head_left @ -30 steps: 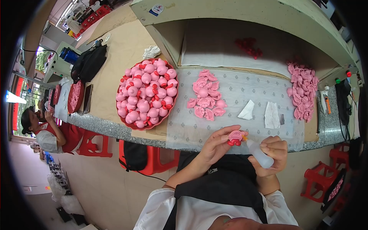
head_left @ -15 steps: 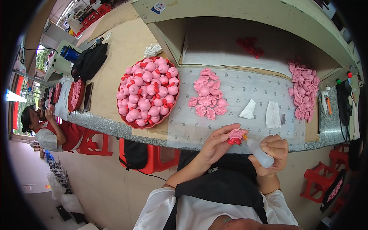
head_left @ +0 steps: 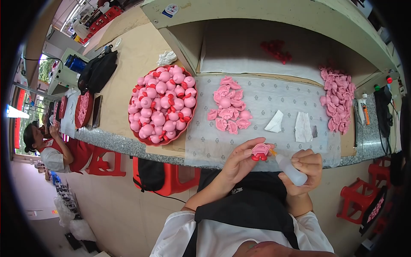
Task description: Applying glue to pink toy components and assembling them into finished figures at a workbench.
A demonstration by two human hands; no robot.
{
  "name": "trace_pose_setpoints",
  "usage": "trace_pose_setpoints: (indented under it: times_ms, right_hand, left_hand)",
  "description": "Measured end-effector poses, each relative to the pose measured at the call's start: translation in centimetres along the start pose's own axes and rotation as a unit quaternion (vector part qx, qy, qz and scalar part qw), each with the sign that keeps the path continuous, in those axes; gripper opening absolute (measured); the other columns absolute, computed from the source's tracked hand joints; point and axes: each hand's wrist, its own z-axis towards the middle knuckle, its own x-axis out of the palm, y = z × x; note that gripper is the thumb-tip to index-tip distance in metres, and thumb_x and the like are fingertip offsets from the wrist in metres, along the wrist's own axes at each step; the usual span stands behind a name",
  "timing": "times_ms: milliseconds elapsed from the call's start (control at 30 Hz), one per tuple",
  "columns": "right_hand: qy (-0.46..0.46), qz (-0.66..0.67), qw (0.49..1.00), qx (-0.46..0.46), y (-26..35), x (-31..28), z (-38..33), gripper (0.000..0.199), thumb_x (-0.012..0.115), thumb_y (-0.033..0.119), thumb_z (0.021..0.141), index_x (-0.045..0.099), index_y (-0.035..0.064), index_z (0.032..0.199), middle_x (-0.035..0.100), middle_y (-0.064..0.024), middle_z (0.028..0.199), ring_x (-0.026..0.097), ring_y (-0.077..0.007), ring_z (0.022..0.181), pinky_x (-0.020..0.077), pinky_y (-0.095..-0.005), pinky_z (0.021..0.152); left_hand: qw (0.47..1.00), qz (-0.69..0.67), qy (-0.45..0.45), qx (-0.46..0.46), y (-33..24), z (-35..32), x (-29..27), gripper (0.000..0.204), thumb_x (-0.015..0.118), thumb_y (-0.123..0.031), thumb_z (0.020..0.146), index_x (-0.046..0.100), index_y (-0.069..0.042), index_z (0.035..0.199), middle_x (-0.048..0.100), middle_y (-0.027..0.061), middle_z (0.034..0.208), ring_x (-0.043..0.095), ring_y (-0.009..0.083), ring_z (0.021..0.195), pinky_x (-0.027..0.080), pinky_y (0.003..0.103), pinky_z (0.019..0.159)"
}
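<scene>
Over the near edge of the table, my left hand [head_left: 238, 161] pinches a small pink hollow toy part [head_left: 260, 150] with red rounded pieces at its lower end. My right hand [head_left: 309, 168] is wrapped round a translucent white squeeze bottle [head_left: 292, 170]. Its thin yellowish nozzle tip [head_left: 273, 152] points left and meets the rim of the pink part; I cannot tell whether anything flows from it. Beyond my hands, a loose group of pink hollow parts [head_left: 228, 113] lies on the white printed sheet [head_left: 261, 92].
Left of the sheet stands a red scalloped basket [head_left: 132, 128] heaped with pink round parts with red pieces. Another pink pile [head_left: 338, 103] lies at right. Folded white papers [head_left: 303, 128] lie mid-sheet. A shelf [head_left: 274, 10] overhangs the back. A co-worker [head_left: 53, 147] sits far left.
The pink part and my left hand have shifted very slightly left, and the nozzle still meets the part. Both hands keep their hold. The whole view has moved a little.
</scene>
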Motion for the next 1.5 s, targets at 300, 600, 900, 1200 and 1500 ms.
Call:
trace_pose_setpoints:
  times_ms: [300, 600, 900, 1200, 1500]
  right_hand:
    - [-0.005, 0.022, 1.0, 0.003, -0.42, -0.33, -0.25, 0.046, 0.076, 0.004, 0.051, 0.049, 0.0056, 0.089, 0.044, -0.0066, 0.079, 0.048, -0.0172, 0.06, 0.0394, -0.0254, 0.049]
    - [-0.01, 0.014, 1.0, 0.004, -0.39, -0.27, -0.48, 0.047, 0.076, 0.003, 0.05, 0.049, 0.0058, 0.088, 0.045, -0.0073, 0.078, 0.048, -0.0173, 0.059, 0.0397, -0.0259, 0.049]
    - [0.001, 0.008, 1.0, 0.004, -0.29, -0.13, -0.47, 0.048, 0.076, 0.003, 0.05, 0.049, 0.0055, 0.089, 0.045, -0.0075, 0.079, 0.049, -0.0178, 0.06, 0.0399, -0.0263, 0.049]
    - [-0.003, -0.021, 1.0, 0.015, -0.03, 0.22, -0.64, 0.039, 0.073, 0.015, 0.06, 0.047, 0.006, 0.087, 0.044, -0.007, 0.077, 0.045, -0.0163, 0.061, 0.0395, -0.0264, 0.053]
    - [0.023, -0.024, 0.999, 0.004, 0.32, 0.34, -0.53, 0.04, 0.075, 0.013, 0.058, 0.048, 0.0061, 0.087, 0.044, -0.0065, 0.078, 0.046, -0.0168, 0.06, 0.0382, -0.0259, 0.051]
  left_hand:
    - [1.0, -0.012, 0.002, 0.01, 0.14, 0.08, -0.3, 0.042, 0.044, -0.017, 0.08, 0.038, -0.001, 0.118, 0.044, 0.0237, 0.113, 0.045, 0.0278, 0.105, 0.031, 0.037, 0.092]
    - [1.0, -0.004, 0.004, 0.011, 0.2, 0.02, -0.44, 0.042, 0.045, -0.017, 0.08, 0.038, -0.001, 0.118, 0.044, 0.0237, 0.113, 0.045, 0.0279, 0.105, 0.031, 0.037, 0.092]
    - [1.0, -0.001, -0.017, 0.019, 0.08, 0.03, -0.08, 0.043, 0.048, -0.017, 0.078, 0.039, -0.001, 0.117, 0.044, 0.0238, 0.113, 0.046, 0.0271, 0.103, 0.032, 0.036, 0.091]
    - [0.999, 0.01, -0.029, 0.022, 0.11, -0.03, -0.1, 0.043, 0.051, -0.017, 0.077, 0.041, -0.002, 0.116, 0.045, 0.0228, 0.114, 0.047, 0.0263, 0.1, 0.033, 0.036, 0.09]
    - [0.999, 0.017, -0.043, 0.025, 0.23, -0.13, -0.14, 0.043, 0.051, -0.016, 0.077, 0.041, -0.002, 0.116, 0.044, 0.0237, 0.114, 0.045, 0.0275, 0.105, 0.032, 0.037, 0.091]
